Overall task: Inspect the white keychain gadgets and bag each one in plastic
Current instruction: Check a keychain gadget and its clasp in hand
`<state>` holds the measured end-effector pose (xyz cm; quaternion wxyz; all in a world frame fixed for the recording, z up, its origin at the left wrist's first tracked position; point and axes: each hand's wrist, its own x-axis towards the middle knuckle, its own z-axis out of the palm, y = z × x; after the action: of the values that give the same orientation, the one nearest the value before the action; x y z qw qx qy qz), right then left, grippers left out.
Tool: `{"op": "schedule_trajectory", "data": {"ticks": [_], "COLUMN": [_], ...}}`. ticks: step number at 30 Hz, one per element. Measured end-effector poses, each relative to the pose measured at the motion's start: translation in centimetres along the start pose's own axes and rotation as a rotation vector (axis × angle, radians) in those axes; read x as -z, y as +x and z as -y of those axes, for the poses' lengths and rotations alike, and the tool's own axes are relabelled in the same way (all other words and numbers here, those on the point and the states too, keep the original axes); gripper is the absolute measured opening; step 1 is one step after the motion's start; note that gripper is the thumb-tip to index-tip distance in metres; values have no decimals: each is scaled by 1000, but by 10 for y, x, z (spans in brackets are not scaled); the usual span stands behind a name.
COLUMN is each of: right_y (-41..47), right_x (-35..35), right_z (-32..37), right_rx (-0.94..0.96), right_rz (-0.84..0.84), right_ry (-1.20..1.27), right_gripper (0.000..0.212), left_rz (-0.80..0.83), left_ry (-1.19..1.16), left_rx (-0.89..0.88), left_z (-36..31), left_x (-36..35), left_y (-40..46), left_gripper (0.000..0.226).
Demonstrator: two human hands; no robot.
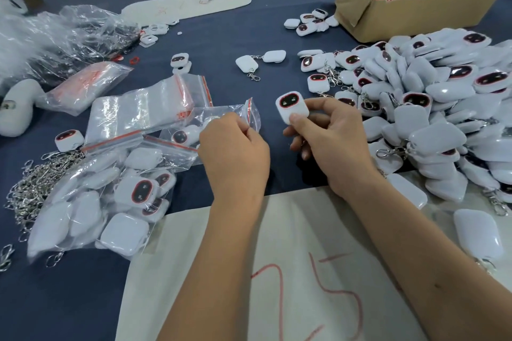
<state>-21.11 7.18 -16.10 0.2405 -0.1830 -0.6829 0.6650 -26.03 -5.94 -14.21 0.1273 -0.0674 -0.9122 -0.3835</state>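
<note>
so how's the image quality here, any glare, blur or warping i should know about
Head view: wide-angle warping bends the cardboard box and table edges; glare streaks the clear plastic bags; the top-left plastic heap is smeared; lighting is soft and even, and the gadget in the right hand stays sharp.

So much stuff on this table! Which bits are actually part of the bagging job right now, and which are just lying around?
Part of the job:
- white gadget held in the right hand
- plastic bag pinched by the left hand
- pile of unbagged gadgets
- stack of empty zip bags
- bagged gadgets

Just lying about:
- cardboard box
- loose metal chains
- crumpled plastic sheeting
</note>
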Motion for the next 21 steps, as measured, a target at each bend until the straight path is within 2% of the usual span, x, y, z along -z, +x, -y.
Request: {"op": "schedule_trajectory", "data": {"ticks": [4, 8, 14, 19, 21], "right_y": [-2, -1, 0, -1, 0], "right_x": [-1, 0, 3, 5, 6], "right_z": [0, 0, -1, -1, -2], "right_rx": [72, 101, 66, 87, 99], "right_rz": [88, 84, 97, 261, 256], "right_ry": [-76, -199, -220, -180, -137], "right_gripper": [12, 16, 25, 13, 16], "left_rz": [79, 114, -81, -65, -48], "left_ry": [-190, -176, -162, -172, -183], "left_rx": [-54, -112, -125, -307, -370], "left_z": [-3, -8, -10, -8, -9], "left_x": [0, -6, -8, -4, -4], "left_y": [-4, -9, -14, -10, -9], "left_gripper": [16, 16, 15, 16, 14]}}
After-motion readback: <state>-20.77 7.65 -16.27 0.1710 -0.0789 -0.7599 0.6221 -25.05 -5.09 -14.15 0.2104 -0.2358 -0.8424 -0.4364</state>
